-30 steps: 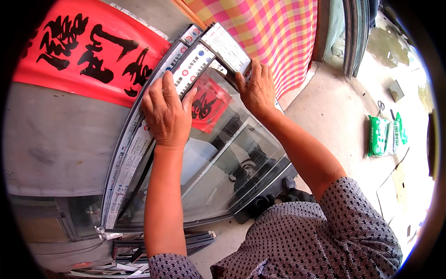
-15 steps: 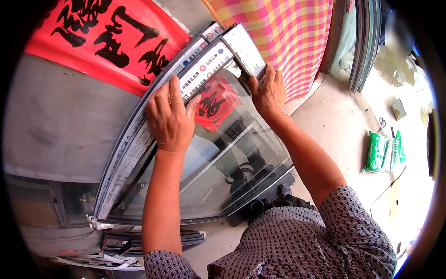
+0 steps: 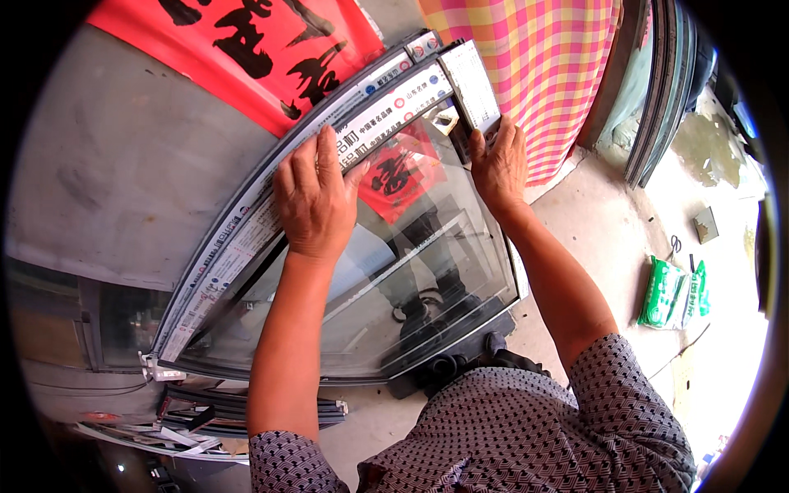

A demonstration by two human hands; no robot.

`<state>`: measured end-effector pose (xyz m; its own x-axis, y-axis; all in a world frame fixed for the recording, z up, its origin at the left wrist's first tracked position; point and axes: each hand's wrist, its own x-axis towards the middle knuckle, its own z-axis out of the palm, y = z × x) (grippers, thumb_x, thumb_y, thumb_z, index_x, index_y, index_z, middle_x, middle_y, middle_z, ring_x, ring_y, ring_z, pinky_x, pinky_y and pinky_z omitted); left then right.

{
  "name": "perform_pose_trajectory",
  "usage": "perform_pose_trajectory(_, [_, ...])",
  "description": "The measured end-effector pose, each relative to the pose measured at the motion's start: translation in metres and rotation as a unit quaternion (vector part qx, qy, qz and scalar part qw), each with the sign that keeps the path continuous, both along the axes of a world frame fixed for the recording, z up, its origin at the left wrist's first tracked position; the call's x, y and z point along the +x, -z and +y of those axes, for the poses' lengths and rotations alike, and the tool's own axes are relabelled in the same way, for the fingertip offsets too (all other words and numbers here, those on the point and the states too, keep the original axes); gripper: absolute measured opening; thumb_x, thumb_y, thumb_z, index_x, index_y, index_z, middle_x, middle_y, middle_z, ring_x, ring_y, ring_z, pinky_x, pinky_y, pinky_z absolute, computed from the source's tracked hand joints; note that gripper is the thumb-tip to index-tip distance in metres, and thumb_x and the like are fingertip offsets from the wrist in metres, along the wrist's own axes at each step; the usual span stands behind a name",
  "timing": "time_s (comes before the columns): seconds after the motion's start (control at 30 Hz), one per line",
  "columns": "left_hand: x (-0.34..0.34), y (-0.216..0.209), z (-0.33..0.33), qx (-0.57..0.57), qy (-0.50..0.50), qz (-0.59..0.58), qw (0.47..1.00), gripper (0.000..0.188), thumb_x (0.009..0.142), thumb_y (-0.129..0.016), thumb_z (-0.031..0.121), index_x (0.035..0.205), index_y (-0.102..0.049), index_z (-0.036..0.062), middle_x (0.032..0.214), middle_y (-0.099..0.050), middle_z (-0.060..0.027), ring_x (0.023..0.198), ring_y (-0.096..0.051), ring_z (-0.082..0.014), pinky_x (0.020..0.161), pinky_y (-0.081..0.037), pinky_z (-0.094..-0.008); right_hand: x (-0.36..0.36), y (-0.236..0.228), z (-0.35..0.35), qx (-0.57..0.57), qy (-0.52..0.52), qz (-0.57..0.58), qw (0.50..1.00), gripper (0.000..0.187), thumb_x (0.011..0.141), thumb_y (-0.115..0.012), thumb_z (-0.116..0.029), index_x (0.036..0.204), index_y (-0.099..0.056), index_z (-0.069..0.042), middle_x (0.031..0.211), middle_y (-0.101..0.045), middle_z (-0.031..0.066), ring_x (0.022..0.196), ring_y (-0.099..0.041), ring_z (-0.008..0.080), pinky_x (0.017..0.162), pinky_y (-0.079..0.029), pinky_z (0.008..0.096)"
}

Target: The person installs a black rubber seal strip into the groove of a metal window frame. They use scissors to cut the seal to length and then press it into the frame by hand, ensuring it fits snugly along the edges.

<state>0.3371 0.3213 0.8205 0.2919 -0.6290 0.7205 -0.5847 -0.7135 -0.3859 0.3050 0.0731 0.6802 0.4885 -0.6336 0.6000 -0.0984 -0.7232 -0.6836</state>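
Observation:
A glazed window sash (image 3: 394, 103) stands upright in front of me, its frame wrapped in white printed protective film. My left hand (image 3: 316, 197) is closed over the long upper rail, fingers on the film and thumb on the inner side. At the corner on the right, my right hand (image 3: 500, 168) grips the short side rail, fingers curled round its outer edge. Through the glass pane (image 3: 362, 320) I see a red paper square (image 3: 394, 181) with black brushwork, along with reflections. A second film-covered frame (image 3: 226, 230) lies directly behind the sash.
A red banner (image 3: 246, 49) hangs on the grey wall behind. Right of it is a pink and yellow checked cloth (image 3: 526, 66). Dark profiles (image 3: 657, 99) lean at the far right. A green and white bag (image 3: 664, 292) lies on the floor; offcuts (image 3: 177, 440) lie lower left.
The whole view has shifted and turned slightly, so the banner, cloth and sash appear further right. Both hands keep their hold on the sash rails.

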Motion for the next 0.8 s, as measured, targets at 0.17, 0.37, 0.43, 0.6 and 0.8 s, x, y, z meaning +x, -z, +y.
perform_pose_trajectory(0.17, [0.000,0.005,-0.002,-0.020,-0.020,-0.011,1.000,0.071,0.083,-0.085,0.035,0.141,-0.056,0.0058,0.128,-0.058,-0.0105,0.108,-0.056,-0.0329,0.091,-0.049,-0.0449,0.005,0.007,-0.003,-0.022,0.000,0.000,1.000,0.057,0.094,-0.072,-0.031,0.133,-0.047,0.002,0.109,-0.061,0.0251,0.103,-0.060,0.0433,0.087,-0.049,0.0524])
perform_pose_trajectory(0.37, [-0.007,0.001,0.029,-0.019,-0.014,0.028,0.999,0.074,0.081,-0.086,0.034,0.142,-0.055,0.0058,0.129,-0.059,-0.0108,0.109,-0.056,-0.0316,0.095,-0.047,-0.0442,0.005,0.009,-0.007,-0.038,-0.008,0.014,0.999,0.047,0.098,-0.068,-0.034,0.126,-0.049,-0.001,0.104,-0.062,0.0211,0.101,-0.060,0.0407,0.082,-0.049,0.0518])
perform_pose_trajectory(0.43, [-0.010,0.003,0.045,-0.029,-0.019,0.031,0.999,0.074,0.080,-0.086,0.034,0.142,-0.055,0.0055,0.128,-0.059,-0.0106,0.109,-0.056,-0.0314,0.095,-0.047,-0.0441,0.005,0.008,-0.003,-0.030,0.000,0.025,0.999,0.048,0.100,-0.065,-0.037,0.126,-0.048,0.000,0.105,-0.060,0.0220,0.100,-0.059,0.0416,0.083,-0.048,0.0520])
perform_pose_trajectory(0.6, [-0.009,0.013,0.042,-0.054,-0.034,0.004,0.998,0.072,0.077,-0.087,0.031,0.138,-0.056,0.0063,0.123,-0.059,-0.0095,0.105,-0.055,-0.0313,0.092,-0.047,-0.0442,0.005,0.011,0.002,-0.031,-0.009,0.019,0.999,0.051,0.106,-0.056,-0.039,0.132,-0.049,0.005,0.109,-0.060,0.0278,0.103,-0.058,0.0442,0.090,-0.045,0.0528])
perform_pose_trajectory(0.8, [-0.004,0.014,0.036,-0.067,-0.027,0.005,0.997,0.069,0.076,-0.086,0.030,0.134,-0.056,0.0056,0.118,-0.059,-0.0096,0.104,-0.056,-0.0313,0.092,-0.047,-0.0449,0.010,0.013,-0.001,-0.018,0.011,0.042,0.999,0.052,0.104,-0.058,-0.043,0.134,-0.047,-0.001,0.117,-0.060,0.0259,0.110,-0.059,0.0435,0.090,-0.048,0.0536])
